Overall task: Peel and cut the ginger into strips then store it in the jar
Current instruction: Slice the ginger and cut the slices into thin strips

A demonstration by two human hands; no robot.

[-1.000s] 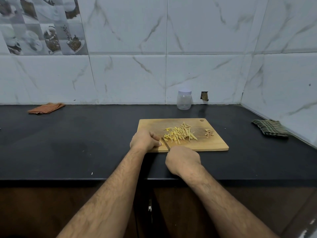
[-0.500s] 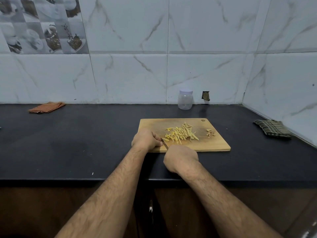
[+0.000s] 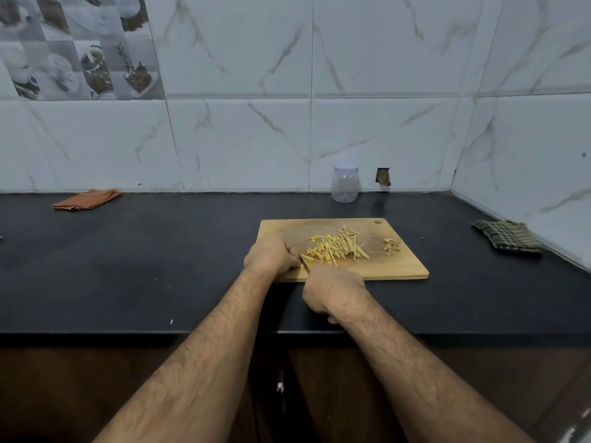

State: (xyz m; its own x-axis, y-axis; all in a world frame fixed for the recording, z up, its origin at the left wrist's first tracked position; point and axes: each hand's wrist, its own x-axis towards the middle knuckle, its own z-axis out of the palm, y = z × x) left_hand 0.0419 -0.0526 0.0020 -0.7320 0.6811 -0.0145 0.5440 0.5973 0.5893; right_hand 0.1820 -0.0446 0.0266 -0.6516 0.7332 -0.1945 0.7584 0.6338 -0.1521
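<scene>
Left hand, fingers curled, tips pinching a small ginger piece at the near-left of the rectangular wooden cutting board. Right hand, fist closed around a knife handle that is hidden; only a dark sliver of blade shows between the hands, beside the ginger piece. Pale yellow ginger strips lie heaped mid-board; brownish peel scraps sit near its right edge. The clear plastic jar with white lid stands upright, closed, by the wall behind the board on the black countertop.
</scene>
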